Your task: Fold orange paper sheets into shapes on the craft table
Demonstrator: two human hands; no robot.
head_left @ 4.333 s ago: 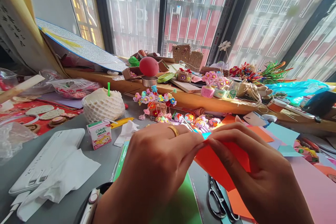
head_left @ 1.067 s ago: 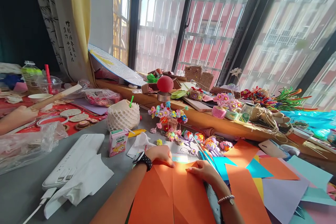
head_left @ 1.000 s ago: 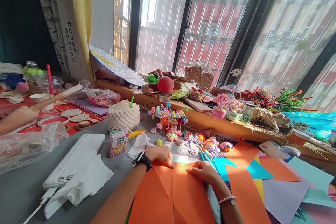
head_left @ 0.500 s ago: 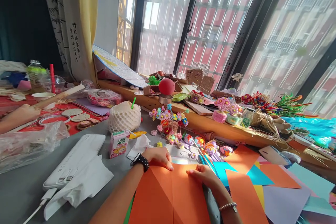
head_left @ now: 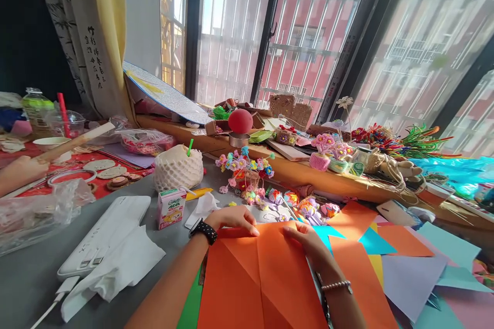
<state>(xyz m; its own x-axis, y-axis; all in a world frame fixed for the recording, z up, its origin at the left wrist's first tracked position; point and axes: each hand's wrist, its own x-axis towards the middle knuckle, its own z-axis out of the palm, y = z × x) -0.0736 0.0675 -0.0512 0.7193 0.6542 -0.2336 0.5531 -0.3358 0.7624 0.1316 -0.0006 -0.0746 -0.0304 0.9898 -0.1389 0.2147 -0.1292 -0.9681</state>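
An orange sheet of paper with a crease down its middle and a diagonal line lies in front of me. My left hand pinches its top edge just left of the crease, thumb on the near face. On the other side of the crease, my right hand grips the same edge between thumb and fingers. A green sheet shows beneath at the left. Several loose coloured sheets, among them a lilac one, spread to the right.
Left on the grey table are a white power bank with a cable, a crumpled tissue, a pink drink carton and a netted coconut. Crochet flowers stand ahead. Another person's hand holds a wooden stick.
Both hands have lifted the orange paper's top edge slightly and shifted it a little right. More of the green sheet shows. The whole view has turned slightly.
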